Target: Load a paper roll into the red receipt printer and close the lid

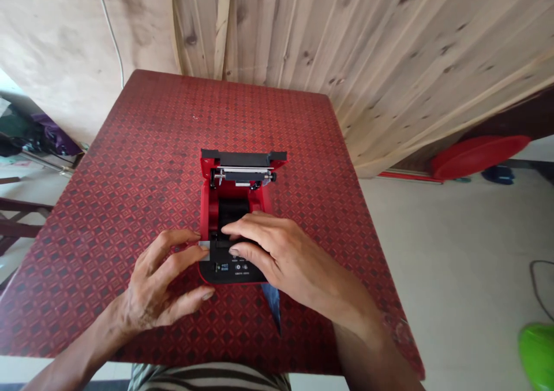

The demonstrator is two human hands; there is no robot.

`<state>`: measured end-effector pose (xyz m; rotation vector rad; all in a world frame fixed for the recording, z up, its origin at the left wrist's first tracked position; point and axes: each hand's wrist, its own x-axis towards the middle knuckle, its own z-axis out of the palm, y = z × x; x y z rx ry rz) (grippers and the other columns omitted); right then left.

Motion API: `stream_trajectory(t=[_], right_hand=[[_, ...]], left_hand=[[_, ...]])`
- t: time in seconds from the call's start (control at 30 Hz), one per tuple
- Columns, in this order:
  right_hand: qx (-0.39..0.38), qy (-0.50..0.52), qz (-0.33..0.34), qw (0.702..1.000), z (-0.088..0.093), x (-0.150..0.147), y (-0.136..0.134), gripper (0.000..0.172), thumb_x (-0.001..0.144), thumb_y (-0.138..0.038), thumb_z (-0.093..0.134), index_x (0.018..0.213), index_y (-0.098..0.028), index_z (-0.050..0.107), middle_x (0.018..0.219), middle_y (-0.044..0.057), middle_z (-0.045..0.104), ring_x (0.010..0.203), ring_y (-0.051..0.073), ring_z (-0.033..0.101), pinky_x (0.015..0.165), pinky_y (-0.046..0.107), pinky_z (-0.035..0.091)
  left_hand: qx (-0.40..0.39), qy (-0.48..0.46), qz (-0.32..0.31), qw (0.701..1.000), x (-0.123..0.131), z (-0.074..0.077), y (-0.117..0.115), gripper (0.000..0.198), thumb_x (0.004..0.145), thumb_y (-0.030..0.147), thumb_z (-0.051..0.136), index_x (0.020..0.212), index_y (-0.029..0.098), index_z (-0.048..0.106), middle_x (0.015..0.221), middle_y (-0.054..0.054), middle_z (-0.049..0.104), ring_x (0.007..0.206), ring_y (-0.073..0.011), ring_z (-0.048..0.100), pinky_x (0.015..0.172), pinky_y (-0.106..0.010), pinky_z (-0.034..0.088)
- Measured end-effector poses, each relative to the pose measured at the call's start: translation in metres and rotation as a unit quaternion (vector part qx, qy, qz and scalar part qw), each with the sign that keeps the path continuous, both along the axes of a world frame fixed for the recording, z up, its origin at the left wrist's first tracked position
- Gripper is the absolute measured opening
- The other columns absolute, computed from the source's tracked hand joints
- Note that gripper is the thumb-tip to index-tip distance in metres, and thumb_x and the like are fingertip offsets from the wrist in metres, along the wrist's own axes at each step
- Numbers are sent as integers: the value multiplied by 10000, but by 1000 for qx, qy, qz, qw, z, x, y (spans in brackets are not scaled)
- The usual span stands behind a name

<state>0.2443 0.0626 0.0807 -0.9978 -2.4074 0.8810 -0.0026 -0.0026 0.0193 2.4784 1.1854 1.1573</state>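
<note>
Red-and-black machine (220,255), lid (243,160) up, on patterned bench (151,148); both hands on it.
L hand (151,284) half-curled at the machine's left edge, fingertips by a pale tab (206,257), thumb apart, so no clench or grip; R hand (279,246) lies over the front panel, fingertips at the edge of the bay (234,207). Can't tell if R is pinching anything, its fingers hide the spot. Best approx.: L steadies the side, R works w/ light fingertip pressure, both clear of the lid hinge, tab kept flat & straight.
</note>
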Motion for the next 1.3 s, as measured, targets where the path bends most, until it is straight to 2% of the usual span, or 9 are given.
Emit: stream_trajectory(t=[0.13,0.27,0.4,0.53,0.7,0.9,1.03,1.2,1.3], right_hand=[[-10,41,19,999,-4,2,8,130,1003,-156,692,1107,-153,771,1073,70,815,982,185,762,945,303,566],[-34,79,11,996,-7,3,12,110,1011,-162,690,1082,-174,773,1062,49,825,954,164,768,906,267,552],[-51,47,31,997,-4,4,17,214,1054,-99,573,1058,-190,767,1061,41,819,950,159,756,891,290,543],[-51,18,67,996,-1,4,24,200,1012,-44,615,1027,-181,760,1001,20,800,935,149,742,900,279,523],[-54,32,30,998,-3,1,27,208,1000,-35,632,996,-199,760,988,-8,812,909,131,751,873,260,524],[34,55,-22,998,-2,-3,16,178,1050,-77,565,1081,-161,719,1032,43,771,939,154,731,884,293,564],[59,17,-21,998,2,-3,0,203,1035,-32,540,1050,-172,685,1060,57,715,958,174,694,891,326,586],[45,-50,-7,998,7,-1,-19,255,964,54,567,1073,-163,644,1087,60,668,1008,206,647,936,362,583],[80,-57,-4,995,10,-2,-24,280,945,74,572,1105,-141,654,1067,63,659,978,216,628,925,373,578]], left_hand=[[17,10,-6,1000,3,5,3,286,1001,293,676,1220,111,655,1170,-137,660,1053,-200,686,899,-302,614],[23,21,-7,999,3,6,4,286,996,302,683,1216,121,659,1161,-132,666,1033,-202,692,882,-305,613],[21,21,-15,999,2,7,6,291,1014,317,657,1225,117,657,1153,-129,667,1029,-199,691,891,-302,607],[25,19,-18,999,1,6,7,290,1035,322,626,1222,103,654,1153,-129,659,1038,-190,680,906,-289,596],[25,18,-14,999,0,3,5,289,1046,319,606,1240,109,650,1186,-137,660,1069,-191,679,926,-288,595],[6,12,-9,1000,-5,7,8,293,1041,341,613,1230,122,659,1176,-137,687,1049,-198,707,904,-295,612],[1,10,3,1000,-8,12,14,292,1034,348,629,1224,128,660,1158,-135,701,1053,-209,709,897,-311,621],[45,23,7,999,-8,23,29,308,1025,371,648,1255,165,656,1179,-124,697,1046,-217,705,873,-340,635],[89,21,34,995,-5,34,44,401,989,424,689,1336,226,644,1250,-126,681,1103,-259,694,889,-390,646]])
